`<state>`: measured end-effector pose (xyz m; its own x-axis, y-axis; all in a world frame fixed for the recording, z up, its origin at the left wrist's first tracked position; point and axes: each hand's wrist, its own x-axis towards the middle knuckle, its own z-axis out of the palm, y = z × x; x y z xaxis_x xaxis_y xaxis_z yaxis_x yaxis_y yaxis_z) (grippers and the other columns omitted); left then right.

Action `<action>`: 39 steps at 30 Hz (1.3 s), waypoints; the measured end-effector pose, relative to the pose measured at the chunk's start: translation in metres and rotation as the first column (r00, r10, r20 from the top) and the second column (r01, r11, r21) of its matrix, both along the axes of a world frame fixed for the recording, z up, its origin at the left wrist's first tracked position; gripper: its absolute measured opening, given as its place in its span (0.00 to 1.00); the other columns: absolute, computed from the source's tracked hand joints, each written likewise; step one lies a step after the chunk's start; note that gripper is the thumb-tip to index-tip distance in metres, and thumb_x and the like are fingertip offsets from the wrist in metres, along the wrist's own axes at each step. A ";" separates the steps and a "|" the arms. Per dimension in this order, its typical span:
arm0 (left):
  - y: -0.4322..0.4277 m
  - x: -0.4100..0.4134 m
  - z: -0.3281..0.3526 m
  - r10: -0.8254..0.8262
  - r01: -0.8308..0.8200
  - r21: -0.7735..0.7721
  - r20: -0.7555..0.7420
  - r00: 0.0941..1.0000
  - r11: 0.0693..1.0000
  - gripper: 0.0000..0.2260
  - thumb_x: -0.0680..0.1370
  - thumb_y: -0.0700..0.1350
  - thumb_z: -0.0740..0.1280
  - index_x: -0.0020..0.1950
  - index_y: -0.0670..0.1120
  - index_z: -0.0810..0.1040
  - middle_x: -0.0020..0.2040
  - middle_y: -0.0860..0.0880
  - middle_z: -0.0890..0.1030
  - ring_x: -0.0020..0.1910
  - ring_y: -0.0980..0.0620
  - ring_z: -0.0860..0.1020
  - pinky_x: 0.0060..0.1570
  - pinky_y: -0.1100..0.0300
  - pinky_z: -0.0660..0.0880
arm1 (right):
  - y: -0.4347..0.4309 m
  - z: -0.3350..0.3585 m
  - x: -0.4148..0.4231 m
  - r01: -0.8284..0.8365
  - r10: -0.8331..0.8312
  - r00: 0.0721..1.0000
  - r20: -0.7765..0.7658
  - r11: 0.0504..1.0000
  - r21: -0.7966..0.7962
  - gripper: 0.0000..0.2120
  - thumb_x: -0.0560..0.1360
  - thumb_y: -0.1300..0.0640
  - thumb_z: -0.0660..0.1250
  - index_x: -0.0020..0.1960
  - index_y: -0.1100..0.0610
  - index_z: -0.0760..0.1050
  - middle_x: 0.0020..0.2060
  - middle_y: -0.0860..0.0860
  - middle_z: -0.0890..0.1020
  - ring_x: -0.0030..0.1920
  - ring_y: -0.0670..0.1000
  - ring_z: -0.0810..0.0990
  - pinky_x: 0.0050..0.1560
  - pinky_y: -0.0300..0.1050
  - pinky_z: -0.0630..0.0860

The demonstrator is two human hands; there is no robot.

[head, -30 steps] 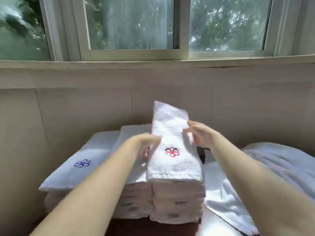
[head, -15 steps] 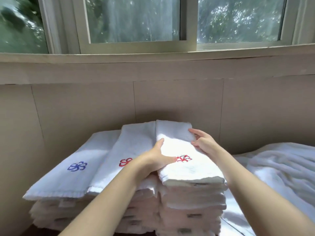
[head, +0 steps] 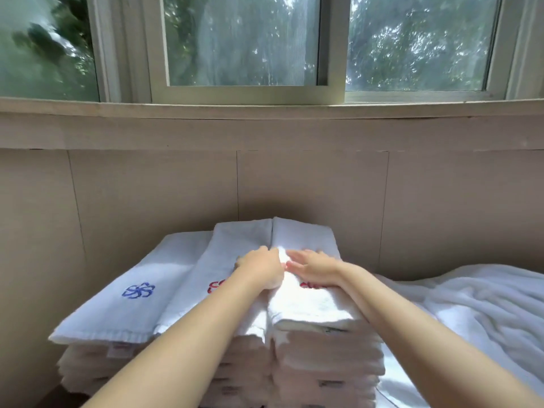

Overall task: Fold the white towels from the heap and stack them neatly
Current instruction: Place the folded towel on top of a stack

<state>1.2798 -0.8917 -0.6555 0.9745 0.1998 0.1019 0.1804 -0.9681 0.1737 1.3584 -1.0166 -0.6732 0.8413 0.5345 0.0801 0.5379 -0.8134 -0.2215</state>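
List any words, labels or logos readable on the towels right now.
No words or numbers can be read.
Blue pinwheel emblem, no letters: on the left top towel.
Middle red emblem, partly hidden by the left arm: on the middle top towel.
Right red emblem, mostly under the right hand: on the right top towel.
Dark tags on towel edges: too small to read.

The folded towel (head: 312,304), tilted up a second ago, now lies flat on the right stack. Both hands have slid in from its edges: the left hand (head: 260,269) and right hand (head: 316,267) rest close together on top (half covering its red emblem (head: 309,285)).
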 end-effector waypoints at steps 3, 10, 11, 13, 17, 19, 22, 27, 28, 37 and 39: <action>0.023 0.032 -0.001 -0.109 0.092 -0.255 -0.054 0.993 0.963 0.21 0.84 0.51 0.49 0.75 0.44 0.61 0.75 0.44 0.63 0.73 0.46 0.63 0.69 0.57 0.59 | 0.000 -0.020 0.004 -0.042 0.042 0.999 0.004 0.998 -0.039 0.26 0.78 0.35 0.45 0.74 0.36 0.53 0.77 0.49 0.54 0.76 0.61 0.49 0.72 0.60 0.48; 0.049 0.098 -0.006 0.099 -0.104 -0.259 -0.032 0.995 0.960 0.28 0.79 0.66 0.42 0.77 0.58 0.56 0.77 0.47 0.58 0.76 0.43 0.56 0.74 0.45 0.51 | -0.009 -0.030 0.016 -0.129 0.130 0.990 0.052 0.991 -0.020 0.25 0.75 0.31 0.43 0.71 0.28 0.49 0.77 0.41 0.48 0.77 0.60 0.42 0.72 0.61 0.41; 0.054 0.102 -0.008 0.093 -0.095 -0.287 -0.018 0.995 0.953 0.28 0.78 0.67 0.41 0.77 0.60 0.54 0.78 0.48 0.56 0.77 0.44 0.52 0.74 0.43 0.48 | -0.009 -0.030 0.017 -0.141 0.142 0.988 0.058 0.990 -0.022 0.25 0.75 0.31 0.43 0.71 0.28 0.49 0.77 0.40 0.48 0.77 0.60 0.42 0.72 0.61 0.40; 0.063 0.108 -0.012 0.083 -0.069 -0.321 0.027 0.996 0.945 0.30 0.78 0.68 0.41 0.77 0.58 0.53 0.78 0.49 0.57 0.77 0.45 0.50 0.74 0.40 0.47 | -0.007 -0.030 0.017 -0.157 0.158 0.986 0.058 0.987 -0.027 0.24 0.75 0.31 0.43 0.71 0.27 0.50 0.77 0.39 0.48 0.77 0.60 0.41 0.72 0.61 0.39; 0.063 0.114 -0.013 0.036 0.027 -0.397 0.149 0.988 0.917 0.30 0.80 0.65 0.49 0.78 0.52 0.50 0.76 0.48 0.62 0.75 0.45 0.60 0.73 0.48 0.55 | -0.004 -0.026 0.009 -0.154 0.159 0.986 0.046 0.984 -0.087 0.22 0.77 0.33 0.44 0.72 0.29 0.52 0.77 0.40 0.48 0.76 0.61 0.41 0.72 0.63 0.39; 0.055 0.111 -0.011 -0.063 0.126 -0.365 0.179 0.982 0.922 0.28 0.82 0.58 0.53 0.79 0.52 0.47 0.78 0.48 0.56 0.76 0.47 0.57 0.73 0.56 0.54 | -0.003 -0.016 -0.002 -0.134 0.138 0.990 0.033 0.985 -0.106 0.22 0.79 0.35 0.45 0.73 0.31 0.53 0.77 0.41 0.49 0.76 0.61 0.42 0.72 0.62 0.40; 0.046 0.109 -0.014 -0.094 0.100 -0.162 0.047 0.994 0.982 0.24 0.84 0.54 0.49 0.79 0.53 0.46 0.79 0.49 0.47 0.78 0.46 0.51 0.74 0.53 0.50 | -0.008 -0.008 -0.035 -0.118 0.117 0.993 -0.020 0.993 -0.026 0.23 0.79 0.38 0.47 0.73 0.35 0.57 0.77 0.43 0.52 0.77 0.58 0.43 0.73 0.60 0.40; 0.027 0.102 -0.024 0.117 -0.113 0.076 -0.042 0.992 0.991 0.23 0.83 0.57 0.42 0.78 0.57 0.43 0.79 0.53 0.46 0.76 0.44 0.52 0.70 0.37 0.52 | -0.033 -0.030 -0.115 -0.237 0.231 0.951 0.208 0.971 0.006 0.30 0.70 0.31 0.38 0.70 0.34 0.55 0.71 0.43 0.64 0.73 0.56 0.55 0.68 0.58 0.53; 0.023 0.099 -0.020 0.144 -0.139 0.114 -0.037 0.989 0.984 0.24 0.83 0.56 0.42 0.78 0.56 0.44 0.79 0.53 0.46 0.76 0.44 0.53 0.70 0.38 0.53 | -0.040 -0.030 -0.122 -0.251 0.249 0.934 0.256 0.968 -0.025 0.29 0.71 0.32 0.37 0.69 0.34 0.56 0.69 0.44 0.65 0.71 0.57 0.58 0.65 0.57 0.56; -0.011 -0.017 -0.019 -0.164 0.168 0.043 -0.080 0.983 0.985 0.24 0.83 0.52 0.46 0.76 0.41 0.57 0.77 0.42 0.58 0.75 0.46 0.59 0.71 0.46 0.58 | -0.076 -0.047 -0.172 -0.352 0.450 0.775 0.444 0.891 -0.287 0.16 0.63 0.41 0.72 0.51 0.32 0.78 0.61 0.41 0.78 0.59 0.48 0.80 0.54 0.50 0.79; -0.023 -0.051 -0.020 -0.168 0.173 0.087 -0.066 0.984 0.981 0.24 0.83 0.53 0.46 0.75 0.42 0.57 0.76 0.43 0.58 0.74 0.46 0.59 0.71 0.46 0.58 | -0.091 -0.056 -0.184 -0.389 0.472 0.734 0.489 0.882 -0.267 0.08 0.71 0.44 0.66 0.48 0.33 0.80 0.58 0.39 0.80 0.58 0.44 0.80 0.55 0.46 0.79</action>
<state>1.2291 -0.9146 -0.6759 0.9983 0.0226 0.0546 0.0184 -0.9969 0.0762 1.1746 -1.1073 -0.7294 0.3648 0.8688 0.3347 0.8344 -0.4646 0.2965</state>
